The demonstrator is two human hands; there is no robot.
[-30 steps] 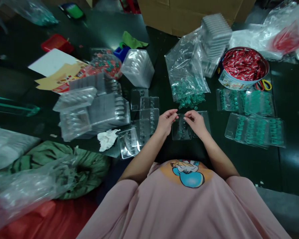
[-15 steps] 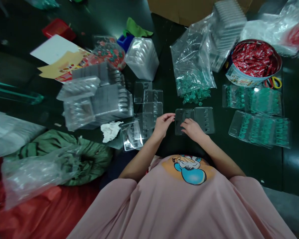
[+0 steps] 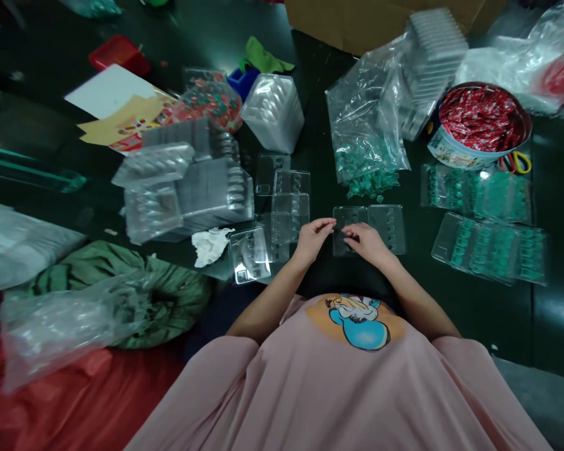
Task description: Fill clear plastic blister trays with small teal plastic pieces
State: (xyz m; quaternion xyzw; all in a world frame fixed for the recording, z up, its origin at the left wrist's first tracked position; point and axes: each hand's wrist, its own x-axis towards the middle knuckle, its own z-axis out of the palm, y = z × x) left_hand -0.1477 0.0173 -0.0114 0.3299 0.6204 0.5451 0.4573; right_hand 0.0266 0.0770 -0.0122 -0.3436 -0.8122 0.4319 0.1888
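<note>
A clear blister tray [image 3: 350, 216] lies on the dark table in front of me, overlapping a second clear tray [image 3: 389, 219] to its right. My left hand [image 3: 314, 239] is at the left edge of the first tray, its thumb and forefinger tips drawn close together; anything between them is too small to make out. Over the lower right part of that tray hovers my right hand [image 3: 365, 242], its fingers bent and slightly apart, with nothing visible in them. Small green translucent pieces [image 3: 371, 183] spill from a clear plastic bag [image 3: 364, 119] beyond the trays.
Trays filled with green pieces [image 3: 493, 247] lie at the right. Behind them stand a round tin [image 3: 460, 153] of red wrapped items and scissors [image 3: 521, 161]. Stacked clear trays [image 3: 202, 188], loose clear trays [image 3: 289, 207] and a crumpled white tissue [image 3: 210, 245] are on the left.
My right hand has lifted slightly off the tray and its fingers have curled. My left hand remains near the tray's left edge. The whole view has shifted a little.
</note>
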